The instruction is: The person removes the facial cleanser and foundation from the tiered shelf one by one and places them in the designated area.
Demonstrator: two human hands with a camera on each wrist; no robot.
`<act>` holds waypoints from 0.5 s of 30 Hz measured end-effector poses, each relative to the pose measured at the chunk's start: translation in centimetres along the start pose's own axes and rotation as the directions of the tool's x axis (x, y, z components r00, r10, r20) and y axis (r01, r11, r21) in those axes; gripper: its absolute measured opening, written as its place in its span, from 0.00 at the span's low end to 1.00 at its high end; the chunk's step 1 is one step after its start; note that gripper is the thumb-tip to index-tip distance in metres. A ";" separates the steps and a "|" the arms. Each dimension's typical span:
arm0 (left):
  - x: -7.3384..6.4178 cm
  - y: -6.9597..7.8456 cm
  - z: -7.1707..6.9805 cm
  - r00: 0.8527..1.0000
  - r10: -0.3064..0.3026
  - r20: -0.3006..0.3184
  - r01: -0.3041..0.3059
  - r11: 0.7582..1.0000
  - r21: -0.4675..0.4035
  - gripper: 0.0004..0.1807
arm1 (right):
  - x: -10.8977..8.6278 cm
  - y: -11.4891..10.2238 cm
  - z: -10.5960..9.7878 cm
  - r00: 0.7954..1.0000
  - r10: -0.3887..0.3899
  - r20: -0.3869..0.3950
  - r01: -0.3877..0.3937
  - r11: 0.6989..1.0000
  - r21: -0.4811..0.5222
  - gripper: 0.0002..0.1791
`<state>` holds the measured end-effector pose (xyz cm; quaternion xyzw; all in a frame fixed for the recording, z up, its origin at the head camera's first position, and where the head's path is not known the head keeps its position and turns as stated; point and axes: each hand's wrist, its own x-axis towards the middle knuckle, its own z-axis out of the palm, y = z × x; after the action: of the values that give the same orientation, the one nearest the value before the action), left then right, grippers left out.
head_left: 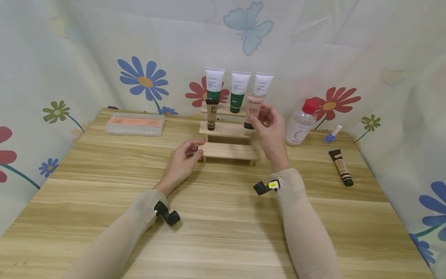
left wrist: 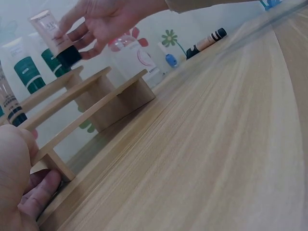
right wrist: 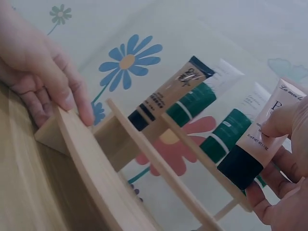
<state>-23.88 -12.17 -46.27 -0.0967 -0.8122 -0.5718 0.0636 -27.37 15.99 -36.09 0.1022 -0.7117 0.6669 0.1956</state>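
My right hand pinches a pink BB cream tube with a black cap, holding it upright, cap down, at the right end of the middle step. In the left wrist view the tube's cap shows above the steps. My left hand grips the left end of the lowest step of a three-step wooden rack, its fingers around the corner. Toward the left of the middle step stands a beige tube with a black cap. White-and-green tubes line the top step, one partly hidden behind the BB cream.
Right of the rack stands a clear bottle with a red cap, beside a small blue nail polish bottle. Another beige-and-black tube lies at the table's right. A flat clear plastic case lies back left. A flowered curtain closes off the back.
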 end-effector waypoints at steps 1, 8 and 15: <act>0.0 0.0 0.0 1.000 -0.001 0.000 0.001 1.000 0.001 0.16 | 0.1 -0.1 -0.3 1.000 -0.003 -0.007 0.003 1.000 -0.002 0.21; 0.0 0.1 -0.1 1.000 -0.004 -0.003 0.004 1.000 0.006 0.16 | 0.1 -0.9 -2.5 1.000 -0.013 -0.023 0.013 0.999 -0.037 0.20; -0.2 0.3 0.0 1.000 -0.001 0.003 0.001 1.000 0.011 0.16 | -0.3 -1.2 -5.8 0.999 -0.010 -0.034 0.006 0.994 -0.108 0.20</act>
<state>-23.62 -12.10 -46.01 -0.0968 -0.8155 -0.5672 0.0624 -25.75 21.60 -34.91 0.0831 -0.7427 0.6284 0.2157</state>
